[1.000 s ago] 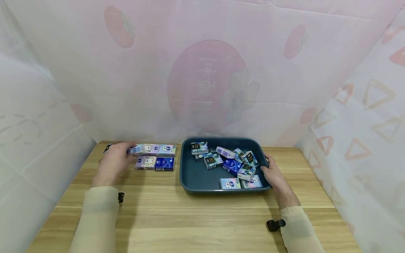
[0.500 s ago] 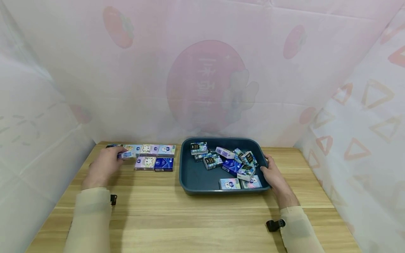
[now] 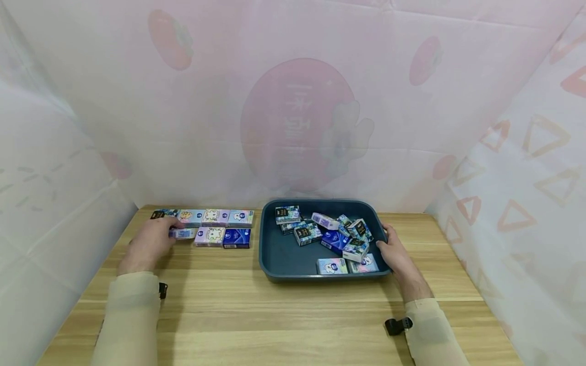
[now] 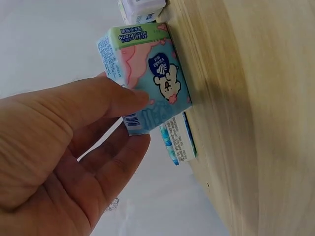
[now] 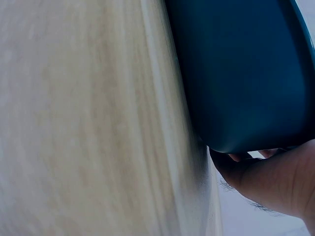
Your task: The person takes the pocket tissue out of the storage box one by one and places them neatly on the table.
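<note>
My left hand (image 3: 147,245) pinches a light-blue and pink tissue pack (image 4: 152,81) between thumb and fingers, at the left end of the front row. In the head view that tissue pack (image 3: 183,234) sits beside a lilac tissue pack (image 3: 209,237), with a dark-blue tissue pack (image 3: 237,238) further right. Behind them runs a back row: a black floral pack (image 3: 164,213), a blue one, a lilac one and a light-blue one. My right hand (image 3: 397,255) grips the right wall of a dark teal tray (image 3: 286,260); in the right wrist view its fingertips are partly hidden.
Inside the tray lie several loose tissue packs, black floral, dark blue, lilac and light blue, mostly toward its right side. The wooden table (image 3: 256,320) extends in front. Printed fabric walls (image 3: 197,168) enclose the back and both sides.
My left hand has drawn the pack from above the back row, left and toward me, down to the front row's left end. The right hand and tray stay put.
</note>
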Available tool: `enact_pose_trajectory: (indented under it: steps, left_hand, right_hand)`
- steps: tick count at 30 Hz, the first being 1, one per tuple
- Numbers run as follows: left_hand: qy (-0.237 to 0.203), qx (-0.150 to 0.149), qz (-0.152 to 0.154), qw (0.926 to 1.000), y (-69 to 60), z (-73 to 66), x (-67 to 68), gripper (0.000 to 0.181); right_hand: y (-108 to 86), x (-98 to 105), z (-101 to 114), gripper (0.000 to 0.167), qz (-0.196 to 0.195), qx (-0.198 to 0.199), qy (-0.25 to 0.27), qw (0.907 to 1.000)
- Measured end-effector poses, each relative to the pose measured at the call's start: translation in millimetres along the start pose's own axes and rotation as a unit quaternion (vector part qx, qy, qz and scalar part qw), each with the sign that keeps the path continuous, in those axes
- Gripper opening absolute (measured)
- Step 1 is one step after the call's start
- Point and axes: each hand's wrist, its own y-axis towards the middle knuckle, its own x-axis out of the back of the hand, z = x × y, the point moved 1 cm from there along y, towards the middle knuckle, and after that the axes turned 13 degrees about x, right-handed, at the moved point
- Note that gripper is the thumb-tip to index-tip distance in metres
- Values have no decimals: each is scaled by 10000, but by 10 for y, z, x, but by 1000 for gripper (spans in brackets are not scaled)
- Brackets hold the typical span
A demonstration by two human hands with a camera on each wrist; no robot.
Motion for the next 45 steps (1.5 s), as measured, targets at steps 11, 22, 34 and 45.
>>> enact_pose_trajectory:
  steps: [11,22,34,45]
  left_hand:
    - [119,-80,106,9998,68,-14,-62,29]
    - [239,-25,122,9996,73,-70,-74,27]
    - [329,-374,-91,9987,41,-209,-92,26]
    - [223,-956,-439,9942,-139,-742,-127,24]
  right_hand:
    - [-10,5,1,72,22,47,1,10000]
    - [9,14,-1,72,42,27,49,10000]
    - [11,11,-8,72,44,74,36,10000]
    - [5,13,0,71,44,71,54,10000]
